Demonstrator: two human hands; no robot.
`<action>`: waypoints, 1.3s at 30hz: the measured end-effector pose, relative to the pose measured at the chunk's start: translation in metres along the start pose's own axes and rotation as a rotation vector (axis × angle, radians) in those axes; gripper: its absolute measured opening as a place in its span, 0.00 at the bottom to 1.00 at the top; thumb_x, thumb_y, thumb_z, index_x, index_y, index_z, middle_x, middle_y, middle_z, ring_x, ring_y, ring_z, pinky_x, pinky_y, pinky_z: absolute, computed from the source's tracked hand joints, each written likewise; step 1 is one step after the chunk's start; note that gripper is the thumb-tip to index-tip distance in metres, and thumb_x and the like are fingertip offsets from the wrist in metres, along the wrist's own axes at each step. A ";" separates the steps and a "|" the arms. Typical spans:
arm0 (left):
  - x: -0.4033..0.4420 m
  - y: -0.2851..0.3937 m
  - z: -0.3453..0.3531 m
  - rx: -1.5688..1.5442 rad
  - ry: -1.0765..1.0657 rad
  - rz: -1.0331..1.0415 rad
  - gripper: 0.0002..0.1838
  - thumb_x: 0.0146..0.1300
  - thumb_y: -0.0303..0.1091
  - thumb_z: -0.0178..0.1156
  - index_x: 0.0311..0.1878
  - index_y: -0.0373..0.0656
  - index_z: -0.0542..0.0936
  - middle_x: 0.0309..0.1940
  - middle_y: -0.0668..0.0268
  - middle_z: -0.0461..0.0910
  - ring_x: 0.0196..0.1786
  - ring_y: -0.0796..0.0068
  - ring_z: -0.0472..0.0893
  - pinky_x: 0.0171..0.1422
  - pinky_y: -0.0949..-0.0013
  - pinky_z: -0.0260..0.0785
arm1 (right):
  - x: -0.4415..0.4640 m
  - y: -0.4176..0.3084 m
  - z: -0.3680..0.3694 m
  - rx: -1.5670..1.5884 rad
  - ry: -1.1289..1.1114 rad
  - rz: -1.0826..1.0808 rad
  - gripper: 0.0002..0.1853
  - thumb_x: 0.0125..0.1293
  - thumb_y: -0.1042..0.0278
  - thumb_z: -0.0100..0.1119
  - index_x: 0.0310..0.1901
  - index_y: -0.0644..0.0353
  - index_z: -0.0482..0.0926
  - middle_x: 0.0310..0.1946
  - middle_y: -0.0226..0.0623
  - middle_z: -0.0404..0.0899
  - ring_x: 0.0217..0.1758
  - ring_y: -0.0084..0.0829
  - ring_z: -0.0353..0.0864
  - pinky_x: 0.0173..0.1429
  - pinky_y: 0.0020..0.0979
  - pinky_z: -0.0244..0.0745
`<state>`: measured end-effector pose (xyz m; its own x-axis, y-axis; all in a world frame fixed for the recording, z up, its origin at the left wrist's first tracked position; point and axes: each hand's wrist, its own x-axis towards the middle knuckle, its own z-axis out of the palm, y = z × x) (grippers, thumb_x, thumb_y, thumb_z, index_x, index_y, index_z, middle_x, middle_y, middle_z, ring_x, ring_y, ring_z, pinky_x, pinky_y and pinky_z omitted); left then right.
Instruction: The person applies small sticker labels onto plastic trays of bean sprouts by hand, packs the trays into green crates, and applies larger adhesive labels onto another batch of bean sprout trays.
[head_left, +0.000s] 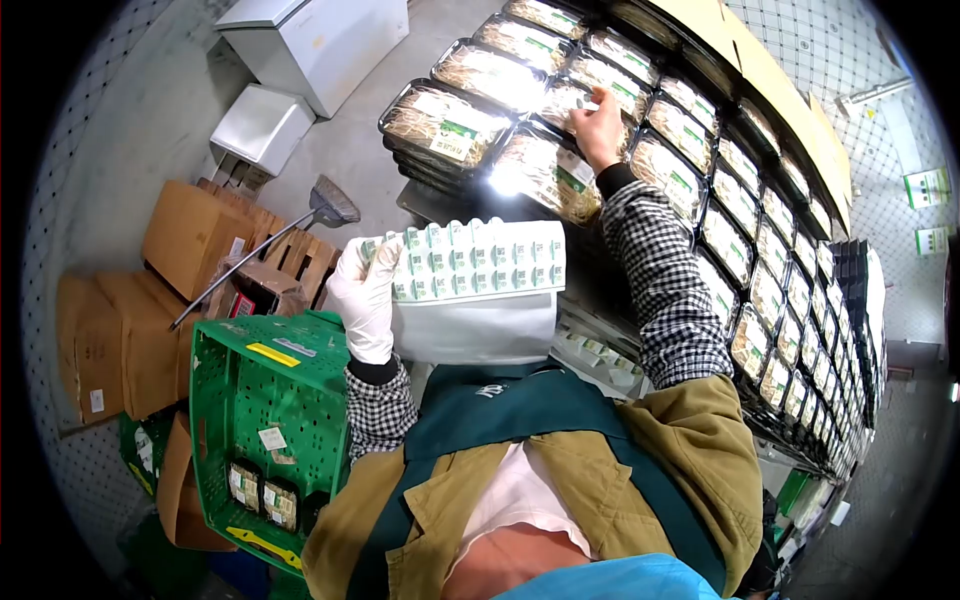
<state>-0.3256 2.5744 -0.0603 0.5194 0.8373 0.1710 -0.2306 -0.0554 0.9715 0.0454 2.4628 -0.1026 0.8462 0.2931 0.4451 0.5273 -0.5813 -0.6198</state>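
My left hand (362,305), in a white glove, is closed on the left edge of a label sheet (480,262). The sheet carries rows of small green and white stickers, its upper part curls over, and blank white backing (475,330) hangs below. My bare right hand (598,130) reaches over the film-wrapped black trays of pale, thin-stemmed food. Its fingers are bent together above one tray (565,103); whatever is between them is too small to make out. Nearby, another wrapped tray (545,170) and a corner tray (447,122) bear green and white labels.
Stacked trays (765,270) extend along the right. On the left stand a green crate (270,375) holding a few small packs, cardboard boxes (190,235) and a broom (335,200). A white chest-like box (315,45) is at the back left.
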 end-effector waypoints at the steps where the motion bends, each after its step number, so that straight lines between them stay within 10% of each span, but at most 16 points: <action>1: 0.000 0.001 -0.002 0.016 0.016 -0.006 0.05 0.61 0.26 0.65 0.36 0.35 0.80 0.31 0.72 0.81 0.33 0.89 0.74 0.40 0.83 0.68 | -0.001 0.002 0.000 -0.174 0.011 -0.117 0.28 0.50 0.74 0.65 0.56 0.61 0.68 0.46 0.46 0.74 0.47 0.41 0.76 0.51 0.40 0.70; 3: 0.000 -0.002 -0.011 0.055 0.056 -0.016 0.06 0.60 0.26 0.65 0.36 0.35 0.79 0.31 0.72 0.81 0.33 0.88 0.74 0.41 0.82 0.68 | -0.005 0.009 -0.008 -0.411 -0.005 -0.331 0.30 0.51 0.73 0.63 0.59 0.56 0.66 0.47 0.43 0.73 0.47 0.40 0.76 0.50 0.42 0.68; 11: -0.004 -0.007 -0.013 0.183 0.177 0.037 0.05 0.60 0.26 0.65 0.36 0.35 0.80 0.30 0.70 0.81 0.32 0.86 0.75 0.40 0.81 0.68 | 0.094 0.067 0.005 0.018 0.084 0.172 0.29 0.51 0.59 0.67 0.52 0.68 0.73 0.35 0.41 0.85 0.41 0.36 0.84 0.51 0.33 0.74; 16: -0.005 -0.012 -0.013 0.115 0.245 0.035 0.04 0.60 0.25 0.64 0.36 0.35 0.80 0.31 0.68 0.82 0.33 0.85 0.76 0.40 0.80 0.70 | 0.096 0.048 -0.001 -0.575 -0.070 -0.049 0.18 0.57 0.64 0.59 0.50 0.57 0.74 0.41 0.45 0.81 0.45 0.43 0.81 0.49 0.43 0.70; 23: -0.007 -0.007 0.009 0.185 0.289 -0.006 0.05 0.60 0.26 0.65 0.35 0.35 0.80 0.31 0.68 0.82 0.32 0.83 0.77 0.41 0.79 0.70 | 0.195 0.142 0.026 -0.081 0.062 0.212 0.19 0.53 0.50 0.65 0.35 0.60 0.87 0.32 0.47 0.84 0.38 0.42 0.85 0.48 0.36 0.76; 30: -0.012 0.010 0.024 0.493 0.314 0.028 0.03 0.61 0.24 0.62 0.36 0.34 0.80 0.31 0.67 0.82 0.34 0.82 0.77 0.42 0.78 0.70 | 0.220 0.140 0.055 -0.571 0.132 0.150 0.19 0.55 0.55 0.57 0.46 0.55 0.76 0.48 0.48 0.77 0.49 0.51 0.80 0.51 0.48 0.75; 34: -0.010 0.019 0.045 0.395 0.379 -0.051 0.03 0.59 0.22 0.63 0.36 0.34 0.80 0.31 0.69 0.82 0.33 0.85 0.76 0.40 0.80 0.69 | 0.207 0.104 0.038 -0.188 -0.165 -0.272 0.12 0.61 0.62 0.59 0.43 0.58 0.78 0.42 0.42 0.81 0.46 0.38 0.81 0.48 0.40 0.77; 36: -0.009 0.023 0.055 0.335 0.343 -0.005 0.03 0.59 0.22 0.64 0.36 0.34 0.80 0.30 0.69 0.82 0.32 0.86 0.76 0.39 0.81 0.69 | 0.154 0.026 0.025 0.531 -0.759 -0.198 0.11 0.64 0.62 0.59 0.43 0.58 0.81 0.39 0.37 0.83 0.45 0.30 0.82 0.49 0.33 0.78; 39: -0.012 0.022 0.058 0.312 0.326 0.013 0.04 0.60 0.25 0.65 0.36 0.34 0.80 0.29 0.70 0.82 0.32 0.87 0.76 0.38 0.81 0.69 | 0.044 -0.077 -0.029 0.686 -1.345 -0.657 0.19 0.60 0.64 0.64 0.53 0.59 0.77 0.45 0.38 0.81 0.47 0.28 0.81 0.54 0.31 0.77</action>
<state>-0.2887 2.5314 -0.0315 0.2203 0.9603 0.1712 0.0494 -0.1863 0.9812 0.0397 2.4984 -0.0171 -0.2597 0.9592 0.1119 0.4246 0.2175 -0.8789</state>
